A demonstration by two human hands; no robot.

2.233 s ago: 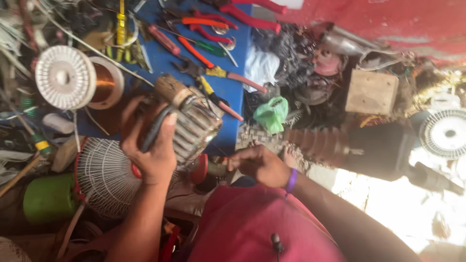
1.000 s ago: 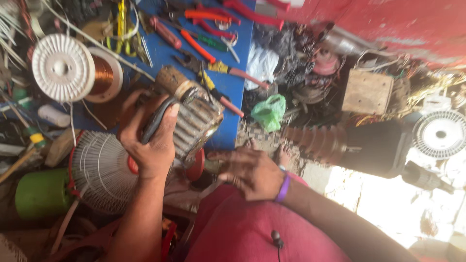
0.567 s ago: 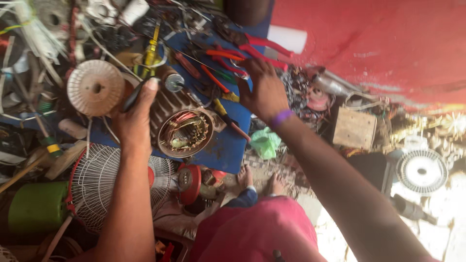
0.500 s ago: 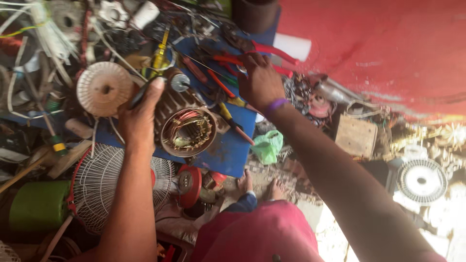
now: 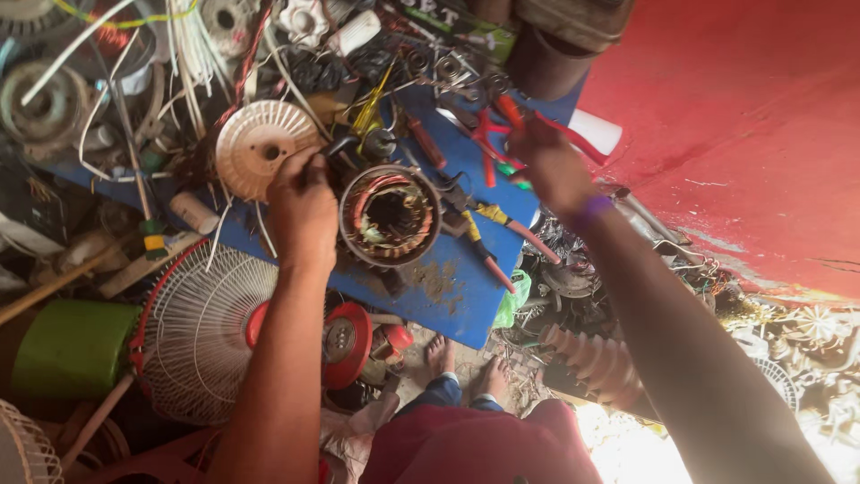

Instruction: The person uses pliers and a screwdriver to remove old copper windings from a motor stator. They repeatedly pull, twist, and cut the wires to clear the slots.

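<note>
Blue desk [image 5: 448, 291], cluttered, carries everything; beyond its near edge a white fan guard [image 5: 202, 327] with red hub. Motor stator [image 5: 390, 215] sits mid-desk toward the near edge, bore facing up: round metal shell, copper and reddish windings packed around an open centre, rotor absent, so it looks already stripped open; windings remain in place, no tool yet applied. Left hand [image 5: 303, 208] rests against the stator's left rim, fingers curled; whether they grip anything, cannot tell. Right hand [image 5: 548, 166] reaches to the far edge, fingers closing on red-handled pliers [image 5: 491, 134]. Cream plastic spool [image 5: 260, 148] lies just left of the stator.
</note>
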